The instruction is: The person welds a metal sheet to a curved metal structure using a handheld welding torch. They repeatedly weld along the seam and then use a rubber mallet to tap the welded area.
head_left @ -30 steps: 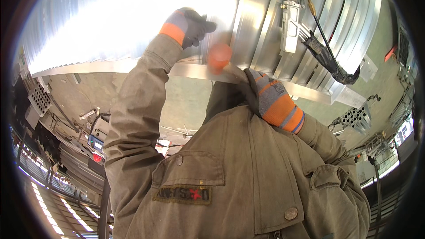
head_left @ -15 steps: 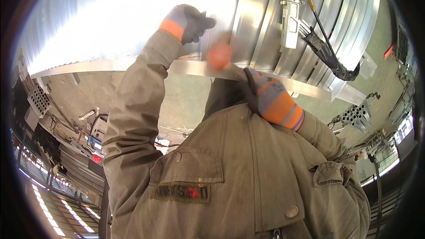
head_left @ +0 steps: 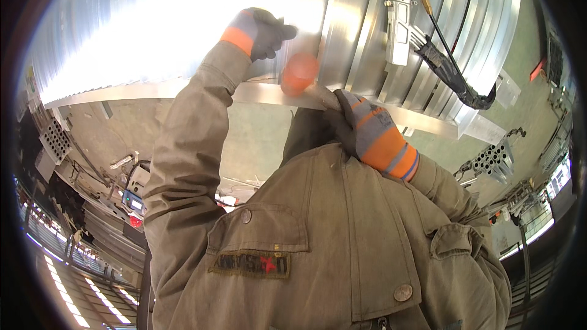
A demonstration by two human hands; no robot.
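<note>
In my right hand [head_left: 374, 131], gloved in grey and orange, is a mallet [head_left: 299, 73] with a round orange head; the fingers wrap its handle. Motion blurs the head, which is over the front edge of a row of shiny metal profiles [head_left: 343, 30]. I cannot tell if it touches them. My left hand [head_left: 266, 35], in a matching glove with dark fingers, is left of the mallet head and over the profiles. Its fingers are curled, with one digit jutting right; whatever may be inside them is hidden. Strong glare whitens the metal around this hand.
A silver clamp-like tool [head_left: 398, 30] with a hose lies on the profiles at the right, beside a black-wrapped bundle [head_left: 455, 76]. A bright metal strip [head_left: 257, 93] runs along the front edge. Perforated blocks [head_left: 492, 160] stand on the right; equipment [head_left: 136, 198] is at the left.
The mallet head has shifted slightly left, with my right hand still around the handle. My left hand has stayed almost in place.
</note>
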